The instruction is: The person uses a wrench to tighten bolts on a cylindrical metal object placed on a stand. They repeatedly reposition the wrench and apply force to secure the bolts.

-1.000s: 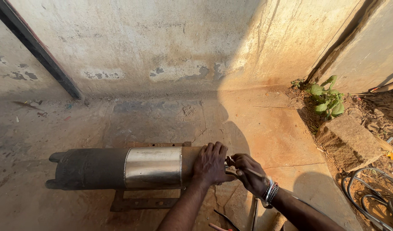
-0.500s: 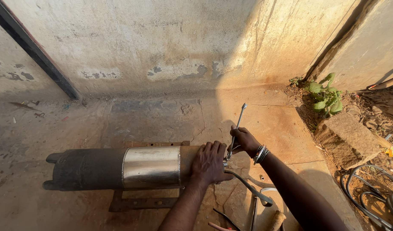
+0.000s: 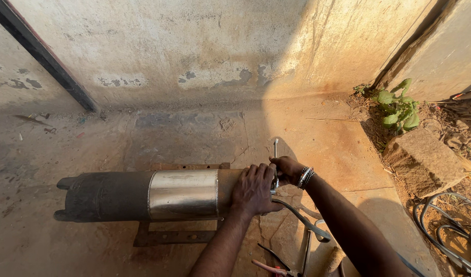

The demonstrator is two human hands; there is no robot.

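Observation:
A long metal cylinder (image 3: 143, 195), dark at its left end with a shiny steel band in the middle, lies on its side on a rusty frame (image 3: 169, 237). My left hand (image 3: 253, 190) grips the cylinder's right end. My right hand (image 3: 288, 169), with a beaded bracelet at the wrist, holds a slim silver wrench (image 3: 275, 154) that stands nearly upright against that same end. A thin grey cable (image 3: 302, 220) runs from the end down to the right.
Red-handled pliers (image 3: 269, 265) and other tools lie on the concrete near my arms. A stained wall stands behind, with a dark bar (image 3: 46, 56) leaning at left. A stone block (image 3: 422, 159), a green plant (image 3: 397, 107) and coiled cables (image 3: 451, 231) sit at right.
My right hand rose from beside the cylinder's end with the wrench, which now stands nearly upright at that end. My left hand stayed on the cylinder.

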